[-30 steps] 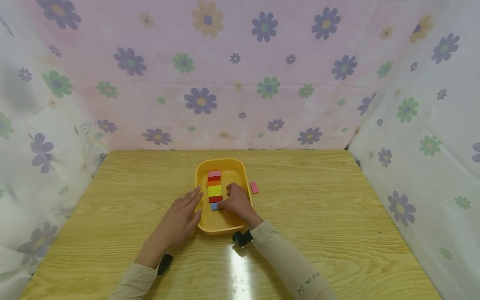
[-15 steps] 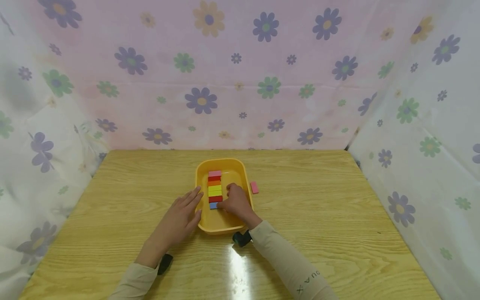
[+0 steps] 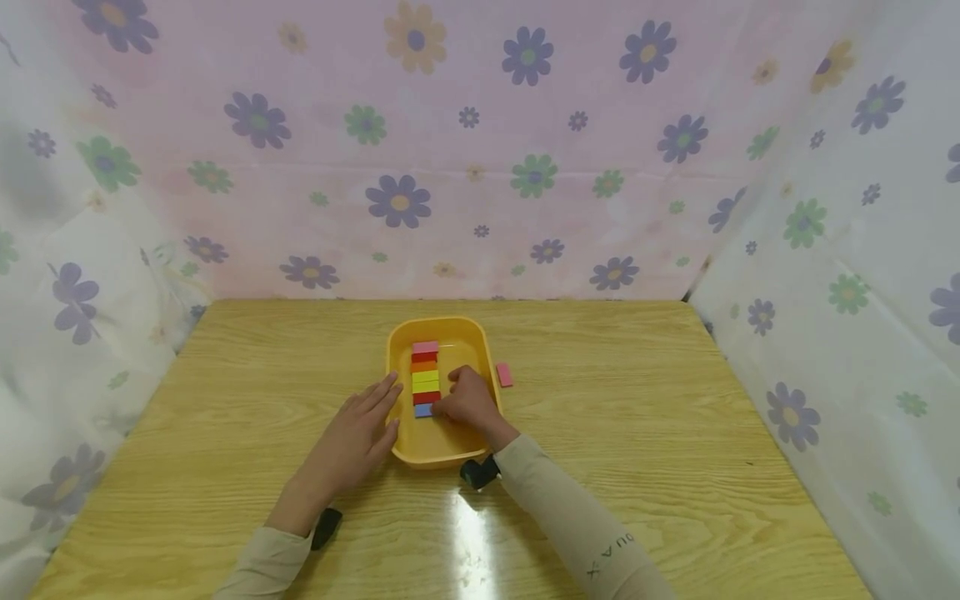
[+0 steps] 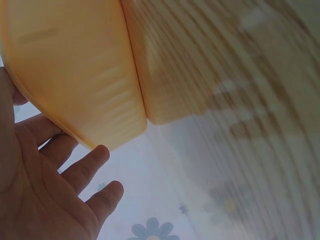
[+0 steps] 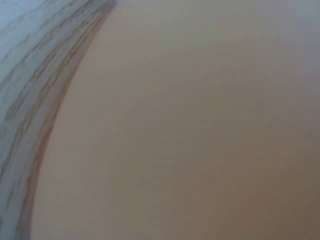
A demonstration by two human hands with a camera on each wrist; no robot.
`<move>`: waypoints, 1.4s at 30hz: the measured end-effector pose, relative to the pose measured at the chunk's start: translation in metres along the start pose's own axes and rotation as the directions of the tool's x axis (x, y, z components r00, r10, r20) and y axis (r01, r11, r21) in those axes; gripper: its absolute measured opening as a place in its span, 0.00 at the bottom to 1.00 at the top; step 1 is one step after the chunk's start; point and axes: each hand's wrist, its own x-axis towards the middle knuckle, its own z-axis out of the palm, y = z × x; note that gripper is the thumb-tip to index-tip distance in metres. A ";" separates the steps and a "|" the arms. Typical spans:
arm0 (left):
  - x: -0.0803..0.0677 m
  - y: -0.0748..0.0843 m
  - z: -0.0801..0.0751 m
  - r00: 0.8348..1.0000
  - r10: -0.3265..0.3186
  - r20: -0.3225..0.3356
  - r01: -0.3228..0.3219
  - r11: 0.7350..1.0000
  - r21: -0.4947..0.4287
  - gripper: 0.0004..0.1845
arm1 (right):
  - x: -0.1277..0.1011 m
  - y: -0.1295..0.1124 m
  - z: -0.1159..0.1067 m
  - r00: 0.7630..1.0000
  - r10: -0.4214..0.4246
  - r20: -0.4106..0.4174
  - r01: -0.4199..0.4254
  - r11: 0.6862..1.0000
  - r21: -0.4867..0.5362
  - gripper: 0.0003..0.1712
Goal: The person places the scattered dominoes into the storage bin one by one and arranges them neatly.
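Observation:
An orange tray stands mid-table and holds a row of flat blocks: pink, red, orange, yellow, yellow, red, with a blue block at the near end. My right hand lies inside the tray with curled fingers touching the blue block's right side. Against the tray's left outer wall rests my left hand, fingers straight; in the left wrist view those fingers lie beside the tray wall. The right wrist view shows only a blurred tan surface and a strip of wood grain.
A loose pink block lies on the wooden table just right of the tray. Flowered cloth walls close in the back and both sides. Black wrist cameras sit near the tray's front edge.
The blue block has slid a little farther away, up against the near red block of the row, with my right hand following it. The left hand has stayed put.

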 end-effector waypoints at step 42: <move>-0.001 0.006 -0.004 0.999 -0.039 0.010 0.038 0.999 0.018 0.31 | -0.030 0.002 -0.038 0.958 -0.234 0.164 0.149 0.899 0.412 0.30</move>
